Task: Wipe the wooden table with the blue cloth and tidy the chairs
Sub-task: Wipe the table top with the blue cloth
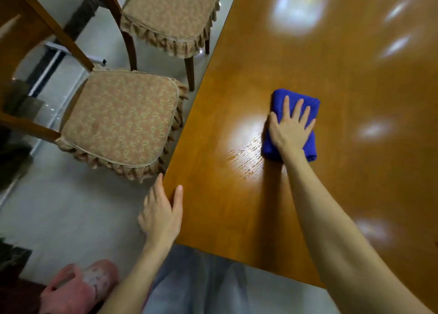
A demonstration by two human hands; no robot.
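Blue cloth: your blue cloth [290, 124] is folded into a thick pad and lies flat on the wooden table [343, 65], toward the near left part of the top, well in from the edge.
Right hand: your right hand [289, 127] is pressed palm-down on the cloth, fingers [296, 111] spread and laid flat over it, thumb out to the left.
Wipe mark: just left of the cloth there's a streaky damp patch [246, 157] catching the light, so I'd judge this strip is freshly wiped.
Left hand: your left hand [163, 213] is braced on the table's left edge near the corner, fingers held loosely together, one lying on top of the rim, nothing in its grasp.
Step in hand: wiping, and to my eye early on; most of the top looks untouched by the cloth.
Chairs: the near chair [120, 119] and the far chair [170, 12] both stand pulled out, clear of the table.
Next move: keep the palm flat and sweep in overlapping passes toward the far side; the chairs can wait until the top is done.
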